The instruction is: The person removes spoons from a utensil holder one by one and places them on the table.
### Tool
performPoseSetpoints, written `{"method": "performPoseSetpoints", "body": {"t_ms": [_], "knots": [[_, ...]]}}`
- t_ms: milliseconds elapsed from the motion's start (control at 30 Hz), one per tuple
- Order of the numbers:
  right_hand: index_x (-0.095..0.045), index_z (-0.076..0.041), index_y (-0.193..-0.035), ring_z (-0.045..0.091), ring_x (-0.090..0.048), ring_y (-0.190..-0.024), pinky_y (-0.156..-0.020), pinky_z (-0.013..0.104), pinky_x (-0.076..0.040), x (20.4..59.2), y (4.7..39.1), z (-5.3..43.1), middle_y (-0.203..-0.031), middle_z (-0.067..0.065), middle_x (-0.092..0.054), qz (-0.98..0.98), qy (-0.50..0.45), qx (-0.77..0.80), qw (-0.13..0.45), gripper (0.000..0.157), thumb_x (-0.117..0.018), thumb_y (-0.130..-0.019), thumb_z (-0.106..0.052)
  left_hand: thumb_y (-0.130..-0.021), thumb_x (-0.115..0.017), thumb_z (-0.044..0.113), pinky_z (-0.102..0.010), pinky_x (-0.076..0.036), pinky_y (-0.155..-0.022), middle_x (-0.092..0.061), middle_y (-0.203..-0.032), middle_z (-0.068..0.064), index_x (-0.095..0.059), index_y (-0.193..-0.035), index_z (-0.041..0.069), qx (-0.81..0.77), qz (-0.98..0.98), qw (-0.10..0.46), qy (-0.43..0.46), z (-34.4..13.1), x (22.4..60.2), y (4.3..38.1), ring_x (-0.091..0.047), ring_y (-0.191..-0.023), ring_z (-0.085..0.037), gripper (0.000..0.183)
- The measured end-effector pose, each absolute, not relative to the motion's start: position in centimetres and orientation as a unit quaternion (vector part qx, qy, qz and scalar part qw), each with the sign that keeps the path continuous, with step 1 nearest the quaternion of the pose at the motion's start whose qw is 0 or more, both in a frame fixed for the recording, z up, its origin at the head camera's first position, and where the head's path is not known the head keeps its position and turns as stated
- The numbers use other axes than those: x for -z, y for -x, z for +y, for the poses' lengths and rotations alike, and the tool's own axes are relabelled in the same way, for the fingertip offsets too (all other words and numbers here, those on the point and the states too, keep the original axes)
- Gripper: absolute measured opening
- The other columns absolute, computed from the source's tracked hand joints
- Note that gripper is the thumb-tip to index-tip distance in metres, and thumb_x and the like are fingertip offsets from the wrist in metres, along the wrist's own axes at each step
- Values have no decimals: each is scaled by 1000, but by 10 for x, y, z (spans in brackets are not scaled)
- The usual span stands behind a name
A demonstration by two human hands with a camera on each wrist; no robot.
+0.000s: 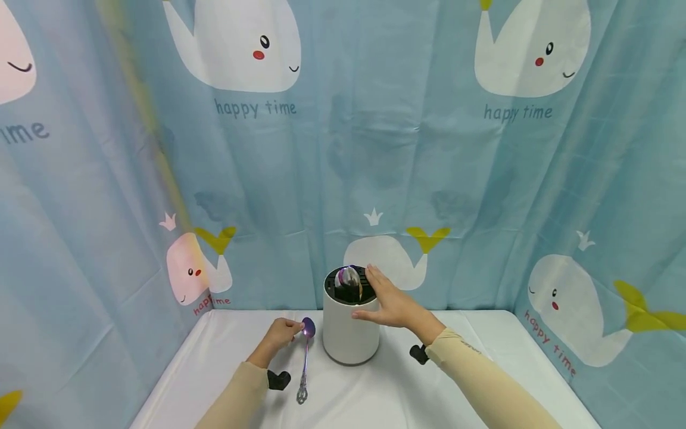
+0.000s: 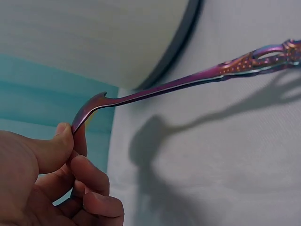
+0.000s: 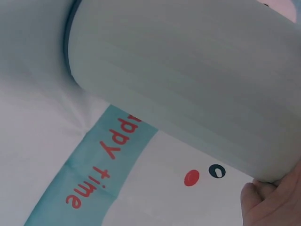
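My left hand [image 1: 282, 333] pinches a purple, iridescent spoon [image 1: 305, 363] by the edge of its bowl, between thumb and fingers. In the left wrist view the spoon [image 2: 164, 88] is held above the white cloth, its ornate handle pointing away from the hand. To its right stands a white cylindrical cutlery holder [image 1: 351, 333] with a black slotted top. My right hand [image 1: 393, 302] rests against the holder's upper right side, fingers outstretched at the rim and thumb across the front. A shiny spoon bowl [image 1: 349, 277] sticks up from the top; its handle is hidden.
A white cloth covers the table [image 1: 396, 393]. Blue curtains [image 1: 375, 155] with whale prints hang at the back and both sides, close behind the holder. A dark strap end hangs by each wrist.
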State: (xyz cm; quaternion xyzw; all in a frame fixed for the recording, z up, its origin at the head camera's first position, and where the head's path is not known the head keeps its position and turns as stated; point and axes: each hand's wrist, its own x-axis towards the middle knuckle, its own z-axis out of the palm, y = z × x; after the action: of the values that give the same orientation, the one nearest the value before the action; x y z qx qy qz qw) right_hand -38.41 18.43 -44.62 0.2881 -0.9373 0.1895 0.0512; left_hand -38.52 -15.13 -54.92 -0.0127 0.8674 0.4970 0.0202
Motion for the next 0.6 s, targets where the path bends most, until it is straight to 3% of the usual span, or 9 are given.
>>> {"method": "performPoseSetpoints", "body": {"t_ms": [200, 600], "knots": [[-10, -6, -172, 26, -5, -166, -129, 54, -22, 445, 384, 183, -181, 11, -6, -936, -287, -197, 51, 127, -65, -89, -83, -106, -69, 18, -29, -43, -66, -61, -82, -9, -74, -112, -12, -491, 870, 38, 33, -153, 565, 391, -53, -75, -19, 31], [-9, -7, -172, 27, -5, -167, -128, 55, -24, 445, 383, 183, -181, 11, -5, -936, -287, -199, 46, 127, -66, -88, -82, -103, -71, 16, -22, -33, -51, -47, -55, 5, -77, -106, -13, -499, 866, 29, 37, -159, 579, 391, -38, -51, -8, 30]]}}
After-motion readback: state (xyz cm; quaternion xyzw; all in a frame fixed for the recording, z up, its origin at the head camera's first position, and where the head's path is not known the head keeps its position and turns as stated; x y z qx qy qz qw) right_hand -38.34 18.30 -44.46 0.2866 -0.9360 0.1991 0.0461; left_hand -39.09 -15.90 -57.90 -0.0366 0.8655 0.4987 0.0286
